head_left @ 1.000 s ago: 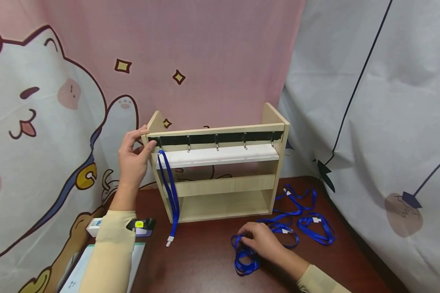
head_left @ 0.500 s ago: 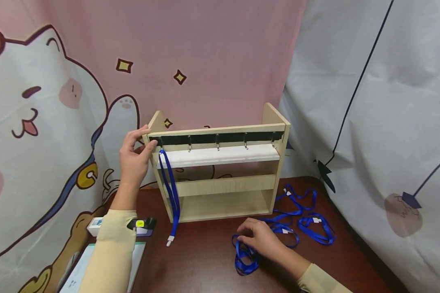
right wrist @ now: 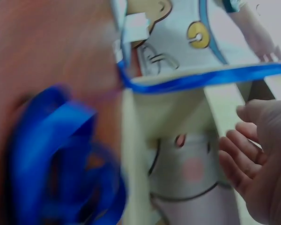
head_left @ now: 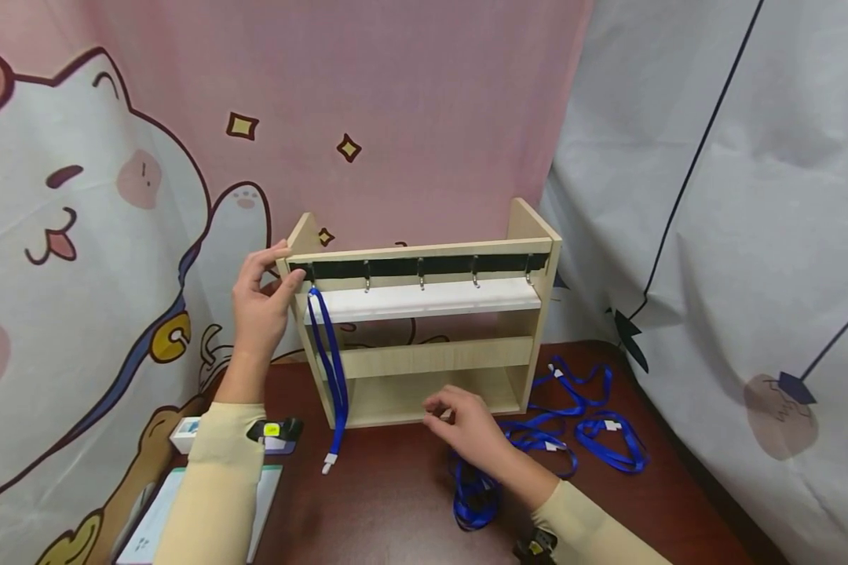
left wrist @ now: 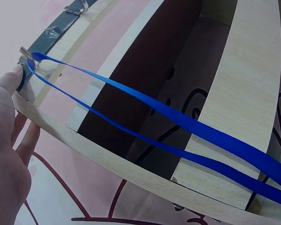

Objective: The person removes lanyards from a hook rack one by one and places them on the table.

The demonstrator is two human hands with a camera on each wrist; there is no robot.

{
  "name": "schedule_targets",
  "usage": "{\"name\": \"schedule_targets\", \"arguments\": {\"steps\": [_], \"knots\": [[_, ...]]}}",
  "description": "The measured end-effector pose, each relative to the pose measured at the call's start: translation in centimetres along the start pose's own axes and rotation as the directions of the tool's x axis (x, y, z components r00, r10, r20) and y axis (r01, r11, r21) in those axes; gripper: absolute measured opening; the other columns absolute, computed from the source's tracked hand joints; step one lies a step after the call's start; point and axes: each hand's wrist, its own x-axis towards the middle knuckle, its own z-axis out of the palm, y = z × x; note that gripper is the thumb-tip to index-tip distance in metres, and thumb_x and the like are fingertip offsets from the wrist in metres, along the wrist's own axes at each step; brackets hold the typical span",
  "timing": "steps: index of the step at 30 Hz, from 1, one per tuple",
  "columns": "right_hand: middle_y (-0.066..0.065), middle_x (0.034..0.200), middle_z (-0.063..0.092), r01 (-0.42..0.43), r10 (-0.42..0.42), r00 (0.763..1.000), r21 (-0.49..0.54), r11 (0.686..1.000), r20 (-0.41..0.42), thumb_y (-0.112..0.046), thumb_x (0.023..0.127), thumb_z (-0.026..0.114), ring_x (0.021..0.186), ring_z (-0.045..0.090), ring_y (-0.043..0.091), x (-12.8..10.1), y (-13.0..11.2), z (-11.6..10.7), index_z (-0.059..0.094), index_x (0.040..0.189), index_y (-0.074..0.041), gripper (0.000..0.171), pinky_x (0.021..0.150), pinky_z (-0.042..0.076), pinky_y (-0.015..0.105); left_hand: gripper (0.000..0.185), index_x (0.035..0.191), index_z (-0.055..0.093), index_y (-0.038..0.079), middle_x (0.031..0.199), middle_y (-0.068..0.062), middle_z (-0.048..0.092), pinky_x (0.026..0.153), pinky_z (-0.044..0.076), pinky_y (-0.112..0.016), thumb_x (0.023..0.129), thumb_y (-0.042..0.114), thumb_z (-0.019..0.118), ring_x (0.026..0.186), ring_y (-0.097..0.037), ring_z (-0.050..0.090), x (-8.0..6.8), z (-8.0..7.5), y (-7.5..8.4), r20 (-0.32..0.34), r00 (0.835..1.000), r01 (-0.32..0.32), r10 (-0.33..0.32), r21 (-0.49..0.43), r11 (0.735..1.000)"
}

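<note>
My left hand (head_left: 257, 314) grips the upper left corner of a small wooden shelf (head_left: 434, 359), the thumb on its front and the fingers at its side. From the leftmost metal hook on the dark strip hangs a blue lanyard (head_left: 335, 380); its white clip (head_left: 330, 463) dangles at the lower end. My right hand (head_left: 475, 435) is raised in front of the shelf with fingers loosely bent. Nothing lies between those fingers in the right wrist view. Beneath the right forearm is a coiled blue lanyard (head_left: 475, 514), partly hidden in the head view.
Several more blue lanyards (head_left: 611, 463) lie on the dark red table (head_left: 389, 510) to the right of the shelf. Other hooks (head_left: 422, 278) on the strip bear nothing. Behind the left forearm are a white box (head_left: 184, 434) and a pale flat item (head_left: 265, 502).
My right hand has left the coiled lanyard, rising and moving left and forward toward the shelf. The coil stays on the table. My left hand keeps its place on the shelf corner.
</note>
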Motion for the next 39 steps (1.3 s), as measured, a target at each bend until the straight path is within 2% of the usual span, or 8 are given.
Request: {"name": "schedule_targets", "arguments": {"steps": [8,15,20,23,27,30,35,39], "knots": [[0.010,0.111,0.076,0.092,-0.086,0.990,0.053,0.994,-0.115,-0.013,0.101,0.084,0.092,0.074,0.014,5.6,-4.2,3.0,0.078,0.126,-0.004,0.027,0.072,0.062,0.030,0.032,0.133,0.071,-0.005,0.149,-0.015,0.065,0.098,0.054,-0.023,0.103,-0.002,0.076,0.136,-0.018,0.059,0.0,-0.2,-0.1,-0.010,1.000,0.008,-0.008,0.015,1.000],[0.013,0.115,0.073,0.074,-0.057,0.987,0.114,0.991,-0.148,-0.009,0.100,0.084,0.089,0.074,0.014,9.2,-7.3,5.9,0.077,0.134,-0.001,0.036,0.076,0.062,0.024,0.031,0.133,0.071,-0.005,0.148,-0.015,0.065,0.098,0.055,-0.021,0.102,-0.002,0.077,0.135,-0.015,0.060,0.0,-0.2,-0.3,-0.008,1.000,-0.003,0.003,0.019,1.000],[0.016,0.116,0.071,-0.002,0.026,0.990,0.169,0.986,-0.140,-0.011,0.101,0.083,0.089,0.075,0.012,10.5,-9.0,8.0,0.074,0.139,0.001,0.041,0.076,0.061,0.020,0.031,0.132,0.070,-0.007,0.148,-0.018,0.065,0.098,0.055,-0.020,0.101,-0.004,0.077,0.133,-0.014,0.061,-0.2,-0.1,-0.5,-0.005,1.000,-0.007,0.007,0.003,1.000],[0.014,0.114,0.070,-0.036,0.062,0.985,0.165,0.986,-0.159,-0.011,0.101,0.083,0.088,0.075,0.011,11.2,-9.9,9.0,0.073,0.140,0.002,0.043,0.075,0.060,0.018,0.032,0.133,0.071,-0.004,0.149,-0.015,0.065,0.097,0.055,-0.020,0.102,-0.003,0.077,0.132,-0.015,0.061,-0.1,0.0,-1.2,-0.004,1.000,-0.011,0.011,0.002,1.000],[0.015,0.119,0.070,-0.069,0.097,0.980,0.158,0.985,-0.175,-0.011,0.101,0.082,0.092,0.076,0.013,11.9,-10.7,9.9,0.071,0.143,0.003,0.045,0.075,0.059,0.016,0.032,0.134,0.071,-0.005,0.148,-0.016,0.065,0.096,0.055,-0.020,0.102,-0.003,0.077,0.131,-0.012,0.061,-0.1,0.1,-1.0,-0.006,1.000,-0.023,0.023,0.000,1.000],[0.016,0.122,0.071,-0.075,0.103,0.977,0.149,0.986,-0.185,-0.012,0.102,0.082,0.095,0.076,0.013,12.2,-11.2,10.5,0.071,0.142,0.002,0.044,0.079,0.059,0.017,0.032,0.133,0.069,-0.008,0.148,-0.021,0.064,0.094,0.055,-0.021,0.101,-0.006,0.076,0.129,-0.011,0.061,-0.1,0.1,-0.1,-0.007,1.000,-0.023,0.023,-0.009,1.000],[0.010,0.115,0.073,-0.064,0.099,0.964,0.145,0.987,-0.245,-0.015,0.101,0.083,0.093,0.076,0.010,12.8,-11.8,11.5,0.077,0.133,0.000,0.036,0.081,0.059,0.018,0.031,0.132,0.070,-0.008,0.147,-0.021,0.064,0.094,0.056,-0.021,0.101,-0.006,0.076,0.130,-0.012,0.061,0.0,0.0,-0.1,-0.007,1.000,-0.027,0.027,-0.007,1.000],[0.006,0.108,0.073,-0.077,0.120,0.948,0.155,0.985,-0.293,-0.017,0.099,0.085,0.091,0.075,0.009,13.3,-11.9,12.2,0.081,0.119,-0.003,0.024,0.080,0.059,0.018,0.031,0.132,0.070,-0.008,0.146,-0.020,0.065,0.094,0.056,-0.020,0.101,-0.005,0.077,0.131,-0.012,0.061,0.1,0.1,-0.1,-0.009,1.000,-0.026,0.026,-0.004,1.000]]}}
